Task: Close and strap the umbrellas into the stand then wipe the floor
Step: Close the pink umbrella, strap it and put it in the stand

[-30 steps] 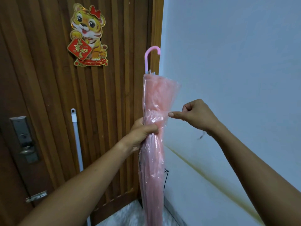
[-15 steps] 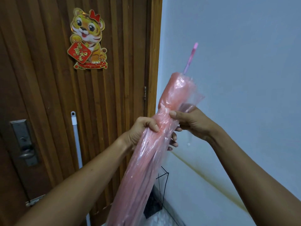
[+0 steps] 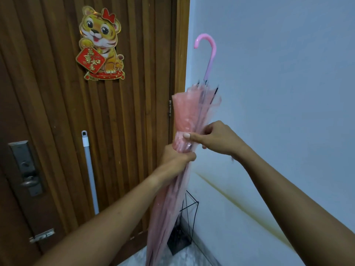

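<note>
Umbrella [image 3: 189,120]: folded, handle up, frame centre. Left hand [image 3: 175,159] grips its canopy; right hand [image 3: 216,138] pinches it just above. Stand [image 3: 187,227] below.

Slatted wooden door [image 3: 48,93], tiger sticker [image 3: 99,43], pale blue wall [image 3: 278,73], marbled floor [image 3: 182,260]

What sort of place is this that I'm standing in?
Probably a home entryway, just inside the front door: a slatted wooden door with a metal lock plate, a black wire umbrella stand in the corner beside it, and a festive tiger decoration stuck on the door.
</note>
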`<state>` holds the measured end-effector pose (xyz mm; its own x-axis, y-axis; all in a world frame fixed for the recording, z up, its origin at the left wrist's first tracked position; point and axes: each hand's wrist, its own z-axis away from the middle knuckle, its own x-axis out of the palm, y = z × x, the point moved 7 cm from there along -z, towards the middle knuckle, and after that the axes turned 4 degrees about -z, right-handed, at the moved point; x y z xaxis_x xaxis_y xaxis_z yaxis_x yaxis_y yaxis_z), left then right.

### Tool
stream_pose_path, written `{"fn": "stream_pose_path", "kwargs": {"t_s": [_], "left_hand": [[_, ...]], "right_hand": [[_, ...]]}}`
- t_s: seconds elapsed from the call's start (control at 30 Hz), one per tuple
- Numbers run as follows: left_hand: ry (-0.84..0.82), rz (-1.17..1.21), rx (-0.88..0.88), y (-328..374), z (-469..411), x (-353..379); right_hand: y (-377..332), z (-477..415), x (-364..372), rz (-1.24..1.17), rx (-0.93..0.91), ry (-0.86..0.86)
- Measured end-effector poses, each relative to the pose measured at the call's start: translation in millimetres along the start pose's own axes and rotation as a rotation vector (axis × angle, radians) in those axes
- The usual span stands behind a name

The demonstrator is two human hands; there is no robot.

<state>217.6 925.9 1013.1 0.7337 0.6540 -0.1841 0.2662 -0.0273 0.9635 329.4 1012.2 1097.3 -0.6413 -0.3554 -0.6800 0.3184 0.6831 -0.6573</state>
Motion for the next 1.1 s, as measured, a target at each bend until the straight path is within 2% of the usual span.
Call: {"fn": "stream_pose_path", "kwargs": {"t_s": [0.13, 0.3, 0.43, 0.53, 0.63, 0.7, 0.77, 0.83, 0.9, 0.97, 1.03, 1.1], "left_hand": [[-0.073, 0.050, -0.063, 0.1, -2.4, -11.0], [-0.264, 0.426, -0.045, 7.3, 2.3, -3.2], [-0.640, 0.619, -0.123, 20.1, 20.0, 23.6], [-0.965, 0.665, -0.143, 34.7, 38.1, 40.9], [-1.093, 0.656, -0.169, 41.6, 45.1, 45.4], [-1.010, 0.593, -0.192, 39.4, 39.9, 42.3], [-0.803, 0.489, -0.199, 29.6, 24.5, 34.4], [-0.644, 0.329, -0.150, 22.7, 14.2, 29.2], [-0.522, 0.135, -0.051, 23.5, 13.9, 31.0], [-0.331, 0.025, 0.021, 26.9, 15.6, 32.1], [-0.131, -0.013, 0.017, 26.1, 16.3, 30.9], [-0.035, 0.049, -0.003, 25.6, 15.0, 28.3]], "right_hand": [[-2.3, 10.5, -11.3, -0.144, -0.041, -0.022], [-4.7, 20.4, -26.3, -0.200, -0.099, -0.027], [4.1, 21.1, -26.0, -0.273, -0.074, -0.018], [-1.4, 21.7, -18.5, -0.447, -0.125, -0.149], [-1.3, 21.2, -16.6, -0.614, -0.145, -0.241], [-2.2, 20.5, -23.5, -0.589, -0.164, -0.161], [0.0, 18.5, -33.2, -0.476, -0.147, 0.002], [6.8, 16.7, -39.2, -0.315, -0.116, 0.171], [9.1, 17.4, -37.7, -0.231, -0.092, 0.253], [5.4, 17.1, -31.8, -0.170, -0.084, 0.243], [-0.1, 15.8, -25.2, -0.099, -0.074, 0.199], [-2.6, 13.6, -21.3, -0.054, -0.054, 0.147]]}}
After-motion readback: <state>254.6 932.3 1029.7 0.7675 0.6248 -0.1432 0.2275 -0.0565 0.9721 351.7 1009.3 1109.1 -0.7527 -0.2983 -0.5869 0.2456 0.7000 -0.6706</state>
